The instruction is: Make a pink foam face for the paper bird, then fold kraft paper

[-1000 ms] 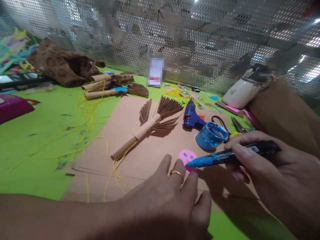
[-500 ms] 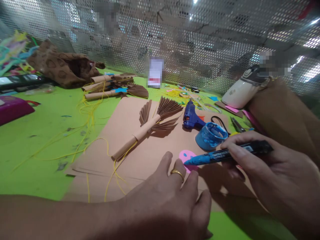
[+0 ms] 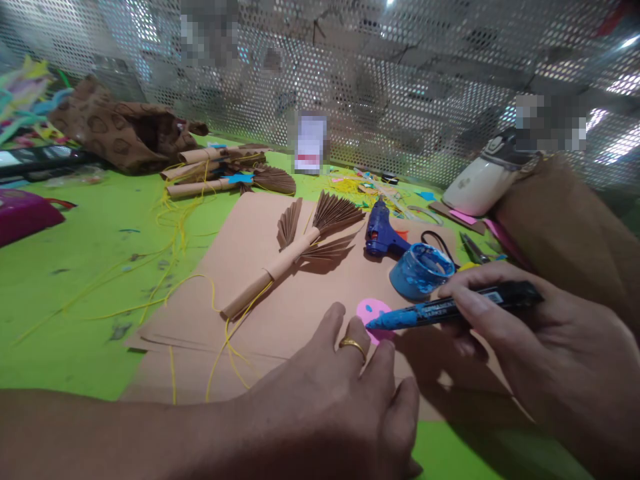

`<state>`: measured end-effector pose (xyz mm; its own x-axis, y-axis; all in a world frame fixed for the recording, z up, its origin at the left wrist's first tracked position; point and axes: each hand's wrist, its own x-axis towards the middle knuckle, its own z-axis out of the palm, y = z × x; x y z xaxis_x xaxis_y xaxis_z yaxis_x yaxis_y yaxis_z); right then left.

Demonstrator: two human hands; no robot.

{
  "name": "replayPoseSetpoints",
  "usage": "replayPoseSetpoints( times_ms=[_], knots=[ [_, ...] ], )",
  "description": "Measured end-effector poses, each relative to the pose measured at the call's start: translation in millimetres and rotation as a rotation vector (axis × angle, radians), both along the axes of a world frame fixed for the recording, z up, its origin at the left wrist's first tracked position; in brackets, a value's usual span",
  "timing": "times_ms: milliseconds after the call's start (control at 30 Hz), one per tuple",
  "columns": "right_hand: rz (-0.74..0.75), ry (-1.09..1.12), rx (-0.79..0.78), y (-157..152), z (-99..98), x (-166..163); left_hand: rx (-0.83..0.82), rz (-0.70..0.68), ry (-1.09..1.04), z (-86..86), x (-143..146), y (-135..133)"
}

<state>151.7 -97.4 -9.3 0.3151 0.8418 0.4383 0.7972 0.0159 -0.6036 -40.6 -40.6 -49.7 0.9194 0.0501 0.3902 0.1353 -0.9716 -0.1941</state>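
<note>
My right hand (image 3: 535,347) is closed round a marker (image 3: 450,308) with a black body and a blue-stained tip. The tip rests on a small pink paper circle (image 3: 371,311) that has blue marks on it. My left hand (image 3: 345,393), with a gold ring on one finger, lies flat on the tan paper sheet (image 3: 280,293), its fingertips spread and pressing on the near edge of the pink circle. A brown paper craft with folded fan wings and a rolled body (image 3: 300,243) lies on the same sheet, further back.
A blue glue gun (image 3: 381,230) and a blue-stained round tub (image 3: 419,270) lie behind the pink circle. Scissors (image 3: 475,250), a white device (image 3: 483,180), more rolled paper crafts (image 3: 220,173), brown cloth (image 3: 125,133) and yellow strings (image 3: 165,267) lie on the green table (image 3: 75,267). Perforated metal wall behind.
The marker tip has shifted slightly left over the pink circle. My left hand stays pressed in place.
</note>
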Motion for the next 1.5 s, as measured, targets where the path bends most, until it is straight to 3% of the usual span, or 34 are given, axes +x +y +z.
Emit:
replayPoseSetpoints(
  times_ms=[967,1300,1500],
  knots=[
    [-0.003,-0.152,0.028,-0.4,3.6,2.8,0.059,-0.014,-0.027,-3.3,-1.9,-0.3],
    [0.014,-0.060,-0.023,-0.1,3.6,2.8,0.115,-0.014,-0.052,-7.3,-0.8,-1.5],
    [-0.157,0.103,0.009,-0.1,1.4,-2.9,0.086,-0.009,-0.046,-7.8,-0.7,-2.9]
  ],
)
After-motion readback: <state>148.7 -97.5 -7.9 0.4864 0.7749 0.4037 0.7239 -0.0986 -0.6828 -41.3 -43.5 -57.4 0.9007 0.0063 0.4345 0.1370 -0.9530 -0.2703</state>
